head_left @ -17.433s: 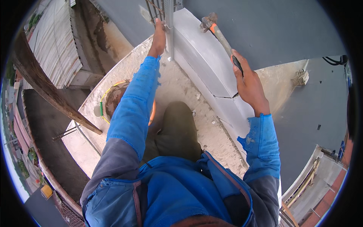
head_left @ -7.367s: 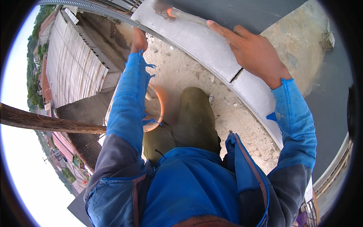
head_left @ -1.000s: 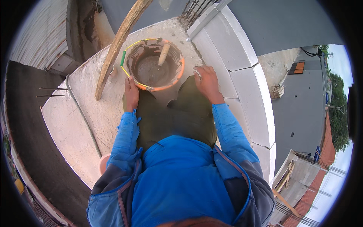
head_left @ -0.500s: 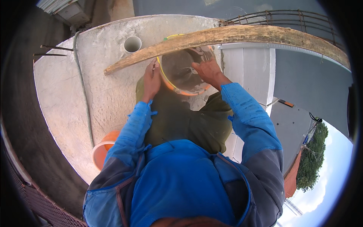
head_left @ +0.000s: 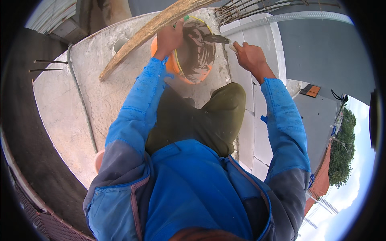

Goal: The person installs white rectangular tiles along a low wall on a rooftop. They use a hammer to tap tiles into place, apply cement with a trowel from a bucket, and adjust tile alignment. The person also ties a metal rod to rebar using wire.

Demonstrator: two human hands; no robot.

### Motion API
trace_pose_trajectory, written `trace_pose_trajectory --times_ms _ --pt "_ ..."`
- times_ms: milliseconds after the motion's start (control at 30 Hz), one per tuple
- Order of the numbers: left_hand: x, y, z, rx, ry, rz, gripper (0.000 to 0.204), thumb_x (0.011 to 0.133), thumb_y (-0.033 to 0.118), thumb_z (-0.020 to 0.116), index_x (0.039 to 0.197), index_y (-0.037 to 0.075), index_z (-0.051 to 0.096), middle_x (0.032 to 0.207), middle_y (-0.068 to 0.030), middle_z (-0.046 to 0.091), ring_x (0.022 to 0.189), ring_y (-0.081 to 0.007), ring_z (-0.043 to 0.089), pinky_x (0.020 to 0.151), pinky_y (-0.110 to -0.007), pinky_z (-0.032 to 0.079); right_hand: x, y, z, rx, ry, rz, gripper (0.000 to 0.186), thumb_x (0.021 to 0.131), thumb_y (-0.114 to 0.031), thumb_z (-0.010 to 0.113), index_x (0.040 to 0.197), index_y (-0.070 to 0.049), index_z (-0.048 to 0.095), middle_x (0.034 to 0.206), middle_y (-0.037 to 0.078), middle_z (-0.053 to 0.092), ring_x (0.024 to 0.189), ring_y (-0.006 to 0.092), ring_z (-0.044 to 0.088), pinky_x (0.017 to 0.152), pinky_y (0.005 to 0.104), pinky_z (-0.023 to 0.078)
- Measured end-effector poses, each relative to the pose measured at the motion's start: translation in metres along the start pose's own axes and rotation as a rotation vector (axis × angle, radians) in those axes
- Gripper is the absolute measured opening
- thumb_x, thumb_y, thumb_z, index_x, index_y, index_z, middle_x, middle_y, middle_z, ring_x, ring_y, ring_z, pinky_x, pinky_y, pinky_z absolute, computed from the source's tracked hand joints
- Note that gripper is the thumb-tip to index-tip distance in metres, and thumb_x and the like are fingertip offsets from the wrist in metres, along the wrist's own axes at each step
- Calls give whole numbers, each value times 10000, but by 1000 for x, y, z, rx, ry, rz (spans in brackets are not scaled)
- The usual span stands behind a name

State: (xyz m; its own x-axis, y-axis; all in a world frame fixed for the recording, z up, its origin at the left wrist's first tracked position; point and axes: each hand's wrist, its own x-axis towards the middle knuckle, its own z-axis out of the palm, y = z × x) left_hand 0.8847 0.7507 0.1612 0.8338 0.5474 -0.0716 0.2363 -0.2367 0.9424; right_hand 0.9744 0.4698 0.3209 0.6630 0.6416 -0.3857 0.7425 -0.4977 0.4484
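An orange bucket (head_left: 172, 64) with a yellow edge is tilted toward the right, wet grey mortar coating its inside. My left hand (head_left: 169, 39) is closed on the bucket's upper left rim, beside a small green piece. In my right hand (head_left: 252, 59) is the pale handle of a trowel (head_left: 219, 39). Its dark, mortar-smeared blade points left, over the right side of the bucket's mouth.
A long wooden plank (head_left: 140, 38) slants behind the bucket, partly covering a white pipe end (head_left: 120, 45). Pale blocks (head_left: 243, 88) line the right side. Steel bars (head_left: 50, 61) stick out at left, near a cable (head_left: 82, 94). Another orange container (head_left: 99, 160) shows beside my left sleeve.
The bucket has tipped to the right, with my left hand moved up its rim. My right hand has come out of the bucket toward the right, bringing the trowel into sight.
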Motion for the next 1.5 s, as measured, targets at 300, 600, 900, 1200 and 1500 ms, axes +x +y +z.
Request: trace_pose_trajectory --times_ms 300,600,900,1200,1500 --pt "-22 -26 -49 106 57 -25 626 1093 607 525 1386 94 731 1197 -221 779 1186 -359 716 1044 -382 504 -46 -96 56 332 15 -31 540 949 -73 609 1487 -66 568 1053 211 698 892 373 756 776 492 612" --pt "-47 -6 -35 -63 125 43 482 1117 406 632 1192 -45 783 719 34 566 690 -66 475 615 -297 418 -69 -185 64 642 -192 -106 520 939 -65 624 1403 159 558 1047 268 764 1001 355 769 856 433 619" --pt "-63 -28 -38 -90 114 137 482 1157 366 551 1047 -52 765 729 16 584 682 -96 517 617 -315 435 -45 -205 36 1546 -541 31 367 1042 -218 572 1241 89 601 964 248 742 685 323 749 641 449 615" --pt "-84 -46 -73 -276 12 -127 531 1180 406 471 1144 -35 764 975 -65 767 819 -129 639 739 -286 521 -23 -263 28 2524 -585 229 325 1078 -289 601 1246 -14 552 811 123 625 568 248 667 457 411 526" --pt "-80 -50 -62 -247 205 17 489 1188 341 454 1104 -33 757 986 -66 755 882 -120 653 821 -289 530 5 -273 -5 3195 -486 363 225 1098 -296 575 1132 -79 529 853 123 574 594 250 592 501 425 479"
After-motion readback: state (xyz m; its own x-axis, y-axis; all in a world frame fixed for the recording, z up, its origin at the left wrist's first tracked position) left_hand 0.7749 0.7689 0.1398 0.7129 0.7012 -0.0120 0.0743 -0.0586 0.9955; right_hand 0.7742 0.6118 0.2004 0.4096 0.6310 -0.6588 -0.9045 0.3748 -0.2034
